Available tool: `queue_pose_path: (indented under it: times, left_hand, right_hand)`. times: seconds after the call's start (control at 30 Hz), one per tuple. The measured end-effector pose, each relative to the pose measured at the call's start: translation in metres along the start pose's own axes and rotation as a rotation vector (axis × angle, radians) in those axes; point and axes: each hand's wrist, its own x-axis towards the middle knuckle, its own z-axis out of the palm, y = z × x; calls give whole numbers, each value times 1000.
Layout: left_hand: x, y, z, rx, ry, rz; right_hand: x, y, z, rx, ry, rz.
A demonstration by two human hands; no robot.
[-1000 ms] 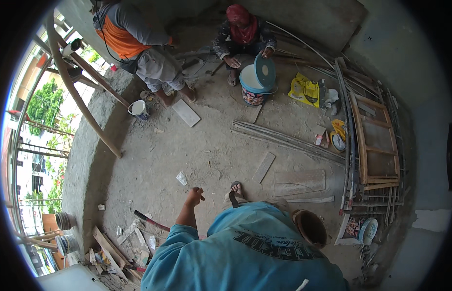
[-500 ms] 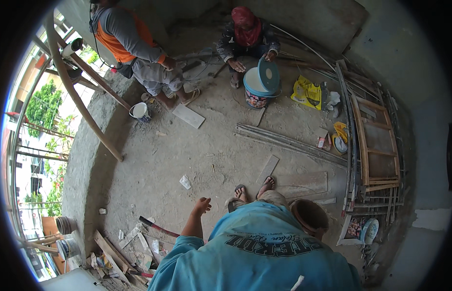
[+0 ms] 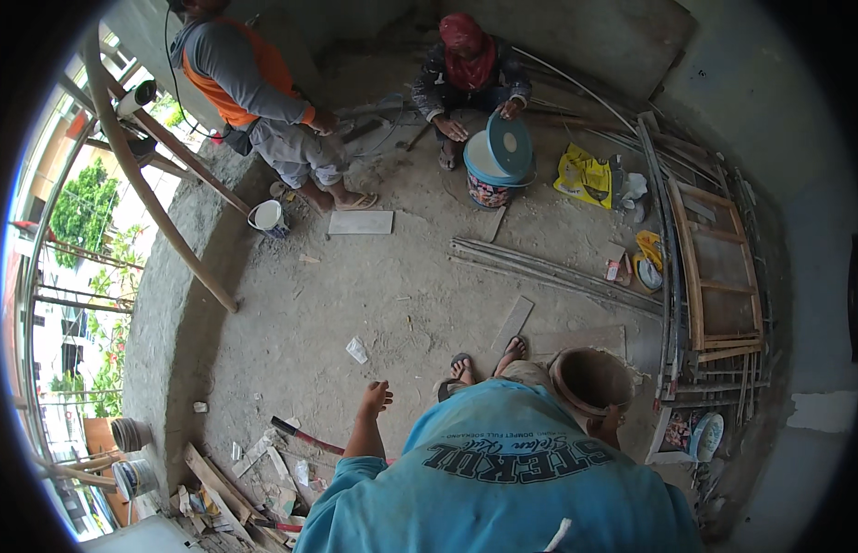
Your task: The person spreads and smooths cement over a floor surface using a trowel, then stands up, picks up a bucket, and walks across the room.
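Note:
My left hand (image 3: 377,396) hangs out in front on the left, holding nothing, with its fingers loosely bent and a little apart. At my right side, my right hand (image 3: 605,424) grips the near edge of a brown, dirt-stained bucket (image 3: 576,405). Its dark mouth faces up and no contents can be made out. My body hides part of the bucket and my right forearm. Below, my sandalled feet stand beside a narrow grey board (image 3: 513,322). The thing nearest my left hand is a crumpled white scrap (image 3: 356,349) on the floor.
A squatting person (image 3: 468,69) tilts a lid (image 3: 509,146) over a blue-rimmed pail (image 3: 489,189). Another person in an orange vest (image 3: 245,78) stands by a small white pail (image 3: 268,217) and pale board (image 3: 361,223). Long strips (image 3: 558,269) and wooden frames (image 3: 724,258) lie right; scrap wood (image 3: 212,484) lower left.
The bucket has swung forward into fuller view, and my right hand now shows on its edge. The pale board by the standing person has turned from slanted to level. My left hand shifted slightly.

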Motion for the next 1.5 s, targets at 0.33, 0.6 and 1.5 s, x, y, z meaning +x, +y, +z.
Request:
queue_pose_path:
  times: [0.33,0.6,1.5]
  left_hand:
    - [-15,6,20,8,-32,27]
    - [-14,-6,10,108,-80,-15]
    - [58,194,132,712,-419,258]
  right_hand:
    - [-38,9,21,-67,161,-71]
    - [-16,42,-31,41,76,-2]
    - [-124,108,-133,435,726,-64]
